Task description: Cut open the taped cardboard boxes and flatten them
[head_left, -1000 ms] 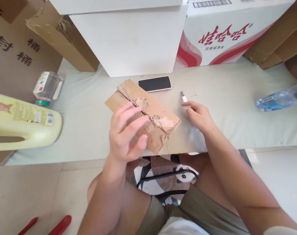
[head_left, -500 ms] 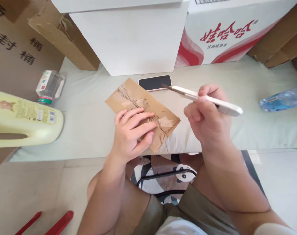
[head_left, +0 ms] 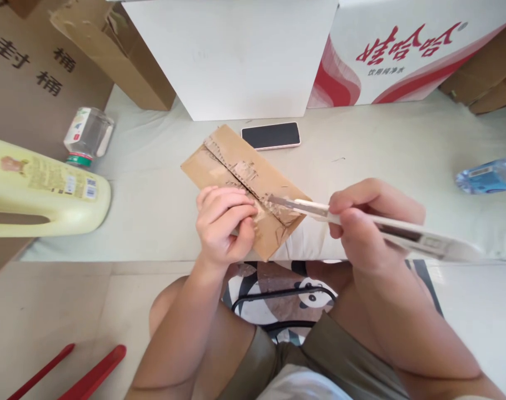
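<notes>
A flat brown cardboard piece (head_left: 231, 161) with torn tape along its middle lies near the front edge of a pale cloth-covered table (head_left: 153, 194). My left hand (head_left: 223, 225) presses down on its near end with fingers curled. My right hand (head_left: 365, 222) is closed around a white utility knife (head_left: 386, 228). The knife's blade tip rests on the taped seam at the cardboard's right end.
A black phone (head_left: 271, 135) lies behind the cardboard. Behind it stand a white box (head_left: 236, 55) and a red-and-white carton (head_left: 402, 55). At left are a yellow jug (head_left: 40, 189), a small jar (head_left: 86, 136) and brown boxes (head_left: 36, 72). A water bottle (head_left: 488, 175) lies right.
My right hand picked the knife off the table, lifted it, then brought the blade down onto the taped seam. My left hand settled onto the cardboard and curled its fingers.
</notes>
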